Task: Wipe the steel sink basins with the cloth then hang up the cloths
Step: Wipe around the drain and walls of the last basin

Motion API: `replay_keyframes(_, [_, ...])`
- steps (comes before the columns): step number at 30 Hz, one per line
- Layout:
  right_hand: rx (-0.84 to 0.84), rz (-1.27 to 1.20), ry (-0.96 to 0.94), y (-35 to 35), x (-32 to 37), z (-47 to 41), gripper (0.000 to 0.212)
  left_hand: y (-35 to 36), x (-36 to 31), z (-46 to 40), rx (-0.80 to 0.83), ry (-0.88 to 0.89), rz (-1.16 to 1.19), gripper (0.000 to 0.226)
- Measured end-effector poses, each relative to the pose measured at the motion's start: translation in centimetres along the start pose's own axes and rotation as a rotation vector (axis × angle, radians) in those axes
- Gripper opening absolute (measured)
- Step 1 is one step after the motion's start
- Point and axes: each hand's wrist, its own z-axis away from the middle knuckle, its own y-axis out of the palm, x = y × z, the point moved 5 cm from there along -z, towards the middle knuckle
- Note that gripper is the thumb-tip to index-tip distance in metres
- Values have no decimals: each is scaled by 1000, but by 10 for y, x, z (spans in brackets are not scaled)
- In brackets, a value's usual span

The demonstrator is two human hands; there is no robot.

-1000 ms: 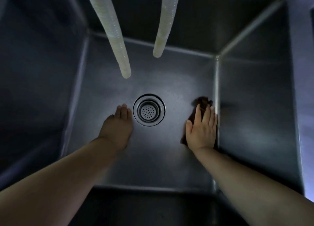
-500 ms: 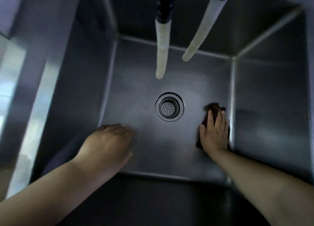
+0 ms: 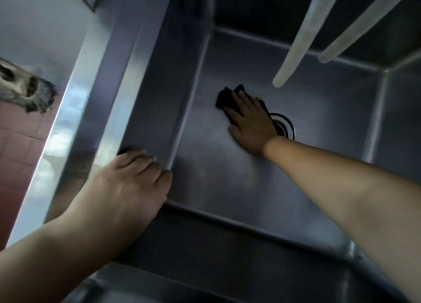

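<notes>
Head: hoses (image 3: 293,49) above basin (image 3: 227,177) (mop (image 3: 27,90) left)

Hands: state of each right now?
Left hand: open, holds nothing, fingers resting at the sink wall's bottom corner.
Right hand: open, flat fingers pressing the cloth onto the sink floor beside the drain.

Single head-worn view, tilted, looking steeply down, close into steel sink basin (image 3: 227,177)
</notes>
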Motion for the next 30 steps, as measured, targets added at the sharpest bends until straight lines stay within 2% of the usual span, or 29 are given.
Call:
replay_keyframes(6, [70, 40, -218, 7, 22, 14, 56, -2, -4, 2, -8, 17, 20, 16])
replay_keyframes(14, [152, -83, -239, 15, 65, 49, 60, -18, -11, -4, 15, 26, -2, 24])
replay_keyframes(19, [249, -68, -382, 27, 100, 73, 59, -24, -12, -7, 53, 30, 7, 28])
replay_keyframes(23, [206, -25, -476, 21, 92, 41, 56, -22, -8, -6, 63, 21, 37, 26])
replay_keyframes(25, [139, -28, -396, 14, 84, 13, 60, -19, -6, -4, 65, 6, 50, 24])
replay_keyframes(30, [13, -96, -18, 7, 76, -45, 63, -16, -4, -3, 84, -15, 49, 23])
